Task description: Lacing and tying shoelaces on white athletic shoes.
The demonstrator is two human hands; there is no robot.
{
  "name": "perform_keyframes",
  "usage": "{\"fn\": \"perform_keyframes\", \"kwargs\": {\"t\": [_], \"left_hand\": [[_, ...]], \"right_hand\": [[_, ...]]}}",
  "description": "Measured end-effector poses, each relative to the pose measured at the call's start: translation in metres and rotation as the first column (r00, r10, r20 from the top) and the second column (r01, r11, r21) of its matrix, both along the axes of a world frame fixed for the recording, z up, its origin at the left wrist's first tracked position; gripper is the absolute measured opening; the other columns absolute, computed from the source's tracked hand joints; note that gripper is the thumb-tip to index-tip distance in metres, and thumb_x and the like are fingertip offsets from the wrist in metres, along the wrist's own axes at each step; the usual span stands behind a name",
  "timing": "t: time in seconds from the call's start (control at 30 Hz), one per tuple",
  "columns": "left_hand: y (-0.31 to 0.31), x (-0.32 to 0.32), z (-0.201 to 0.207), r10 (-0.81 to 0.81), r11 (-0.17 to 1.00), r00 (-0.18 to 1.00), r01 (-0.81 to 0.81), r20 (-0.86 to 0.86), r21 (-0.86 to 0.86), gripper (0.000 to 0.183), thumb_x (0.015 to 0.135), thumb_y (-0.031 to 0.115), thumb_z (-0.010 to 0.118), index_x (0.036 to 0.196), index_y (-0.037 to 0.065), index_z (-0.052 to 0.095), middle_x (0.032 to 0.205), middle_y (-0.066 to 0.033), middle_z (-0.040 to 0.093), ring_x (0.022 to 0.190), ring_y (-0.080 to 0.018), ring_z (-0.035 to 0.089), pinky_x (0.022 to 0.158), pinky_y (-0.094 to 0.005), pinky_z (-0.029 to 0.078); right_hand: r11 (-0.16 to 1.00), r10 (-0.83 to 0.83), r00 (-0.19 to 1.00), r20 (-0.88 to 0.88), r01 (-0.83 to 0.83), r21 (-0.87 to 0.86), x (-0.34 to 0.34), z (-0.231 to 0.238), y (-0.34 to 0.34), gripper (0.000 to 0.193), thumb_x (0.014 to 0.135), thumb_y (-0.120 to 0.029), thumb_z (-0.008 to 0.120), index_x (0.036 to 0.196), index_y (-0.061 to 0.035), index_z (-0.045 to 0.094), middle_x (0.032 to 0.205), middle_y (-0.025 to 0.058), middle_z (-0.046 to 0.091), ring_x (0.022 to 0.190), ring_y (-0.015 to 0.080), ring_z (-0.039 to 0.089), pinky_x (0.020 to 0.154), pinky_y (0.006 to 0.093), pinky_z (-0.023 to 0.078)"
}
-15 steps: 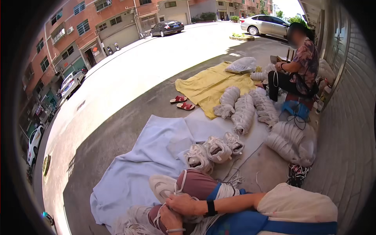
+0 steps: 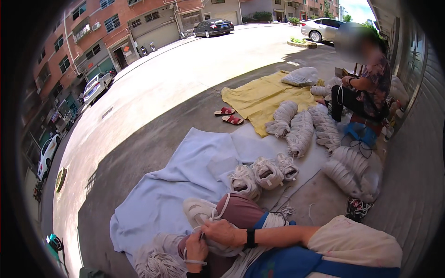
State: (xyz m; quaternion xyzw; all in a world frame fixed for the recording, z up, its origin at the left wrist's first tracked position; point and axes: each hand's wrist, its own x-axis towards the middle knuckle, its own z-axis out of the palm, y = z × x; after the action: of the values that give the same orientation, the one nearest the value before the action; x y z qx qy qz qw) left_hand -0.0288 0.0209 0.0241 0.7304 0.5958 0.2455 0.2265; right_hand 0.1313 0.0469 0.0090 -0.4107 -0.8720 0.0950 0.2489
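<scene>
A white sneaker [image 2: 198,211] lies on my lap over my maroon trousers. My right hand [image 2: 223,232], with a black watch on its wrist, rests on the shoe's rear part and pinches a white lace [image 2: 221,206]. My left hand [image 2: 196,250] is just below it, fingers closed on the same lace, with a lace loop around the wrist. A bunch of loose white laces [image 2: 160,266] sits by my left knee. Three more white sneakers [image 2: 266,173] stand in a row on the pale blue sheet [image 2: 185,171] ahead of me.
Rows of stacked white shoes [image 2: 301,127] lie across a yellow sheet [image 2: 259,97] and the concrete. A pair of red sandals [image 2: 228,116] sits beside them. Another person [image 2: 366,88] sits on a blue stool by the shuttered wall at right. The sunlit street with parked cars is at left.
My hands have shifted only slightly on the shoe and lace. The person at the back leans a little differently.
</scene>
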Motion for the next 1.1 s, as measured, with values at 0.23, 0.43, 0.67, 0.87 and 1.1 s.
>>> {"fn": "perform_keyframes", "kwargs": {"t": [0.23, 0.43, 0.67, 0.87, 1.1], "left_hand": [[-0.009, 0.005, -0.007, -0.008, 0.997, 0.998, 0.003, 0.06, 0.081, 0.024, 0.085, 0.009, 0.056, 0.106, 0.003, 0.065, 0.087, -0.0253, 0.063, 0.082, -0.0428, 0.06, 0.071, -0.0457, 0.047], [-0.009, -0.007, -0.006, -0.025, 0.998, 0.998, 0.022, 0.06, 0.064, 0.024, 0.085, 0.009, 0.056, 0.105, 0.002, 0.066, 0.09, -0.025, 0.063, 0.085, -0.0422, 0.061, 0.074, -0.0445, 0.048], [-0.003, -0.008, 0.001, 0.006, 1.0, 0.993, -0.009, 0.116, 0.028, 0.023, 0.085, 0.011, 0.057, 0.103, 0.001, 0.067, 0.094, -0.0243, 0.065, 0.088, -0.042, 0.062, 0.078, -0.043, 0.049], [-0.015, 0.017, -0.012, 0.264, 0.952, 0.96, -0.275, 0.095, 0.133, 0.024, 0.085, 0.012, 0.057, 0.101, -0.004, 0.064, 0.092, -0.0263, 0.065, 0.088, -0.0436, 0.062, 0.078, -0.0467, 0.049], [-0.022, 0.023, -0.01, 0.247, 0.961, 0.968, -0.24, -0.037, 0.14, 0.018, 0.083, 0.01, 0.057, 0.094, -0.003, 0.062, 0.089, -0.0254, 0.06, 0.087, -0.043, 0.059, 0.077, -0.0491, 0.047]], "right_hand": [[1.0, 0.015, 1.0, 0.004, -0.015, 0.0, 0.001, -0.003, -0.003, 0.014, 0.081, -0.01, 0.057, 0.093, -0.0033, 0.056, 0.086, 0.0105, 0.06, 0.073, 0.0271, 0.069, 0.055, 0.0358, 0.055], [0.999, 0.028, 0.999, 0.042, -0.028, 0.015, -0.008, -0.002, -0.008, 0.016, 0.08, -0.009, 0.058, 0.095, -0.0036, 0.056, 0.086, 0.0109, 0.06, 0.076, 0.0268, 0.067, 0.059, 0.0344, 0.055], [0.998, 0.014, 1.0, -0.027, -0.015, -0.064, -0.012, -0.001, -0.001, 0.018, 0.081, -0.011, 0.06, 0.097, -0.0035, 0.055, 0.089, 0.0134, 0.06, 0.08, 0.0309, 0.066, 0.065, 0.0396, 0.055], [0.985, 0.027, 0.999, -0.032, -0.032, -0.171, -0.005, 0.004, 0.001, 0.019, 0.081, -0.012, 0.061, 0.097, -0.0016, 0.055, 0.093, 0.0151, 0.062, 0.087, 0.034, 0.065, 0.071, 0.0428, 0.054], [0.969, 0.018, 1.0, 0.005, -0.016, -0.245, -0.005, 0.012, 0.003, 0.02, 0.082, -0.014, 0.06, 0.097, -0.0013, 0.054, 0.094, 0.0171, 0.063, 0.085, 0.036, 0.066, 0.071, 0.0441, 0.055]]}}
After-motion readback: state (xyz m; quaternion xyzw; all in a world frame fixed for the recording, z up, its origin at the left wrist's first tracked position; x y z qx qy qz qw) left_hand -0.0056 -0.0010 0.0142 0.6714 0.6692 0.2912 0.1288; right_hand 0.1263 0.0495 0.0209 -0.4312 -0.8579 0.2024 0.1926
